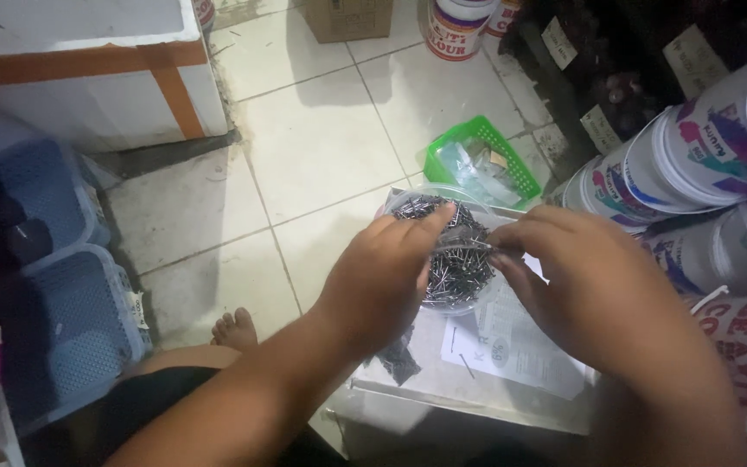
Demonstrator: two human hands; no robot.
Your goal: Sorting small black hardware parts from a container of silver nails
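A person sits on a tiled floor (322,130), seen from above. At the far left stand two blue baskets (62,294), their contents too dark to make out, and behind them a white box (88,78) banded in orange tape. A bare foot (235,329) rests on the tiles nearby.

In the middle, the left hand (382,277) reaches over a clear bowl (447,251) heaped with small dark nails (451,277); its fingers are curled and pinch toward a small bundle of nails (469,246). The right hand (590,285) meets it from the right and grasps the same bundle between thumb and fingertips, just above the bowl. The bowl looks close to full, so most of the nails appear unsorted. It sits on a flat grey board (425,380), beside a printed paper (520,337) and a few loose nails.

Farther off, a green basket (520,169) holds clear plastic bags. At the right, paint tubs (702,156) lie stacked on their sides.
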